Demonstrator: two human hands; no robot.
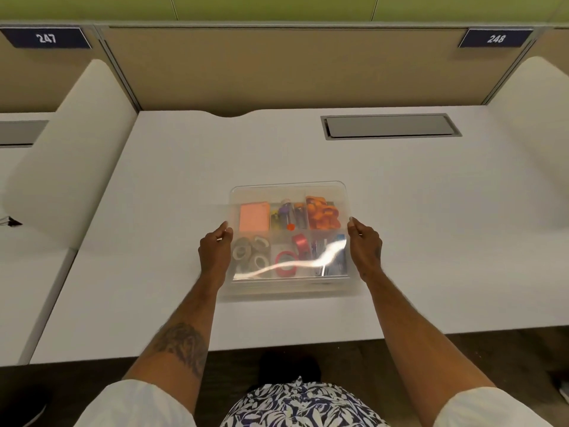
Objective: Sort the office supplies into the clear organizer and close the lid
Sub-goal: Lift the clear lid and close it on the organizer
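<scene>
The clear organizer [289,289] stands on the white desk, a little in front of me. A clear lid [289,192] lies over it, blurred and catching a streak of light. My left hand [215,251] grips the lid's left edge and my right hand [365,248] grips its right edge. Through the lid I see a pink sticky-note pad [254,216], markers [288,212], orange clips [323,214], grey tape rolls [249,252], a red tape roll [286,264] and blue items [335,257] in separate compartments.
A grey cable hatch [389,126] is set into the white desk [172,186] at the back right. Tan partition panels [277,66] rise behind the desk, white dividers [70,155] flank it. The desk's front edge runs just below the organizer.
</scene>
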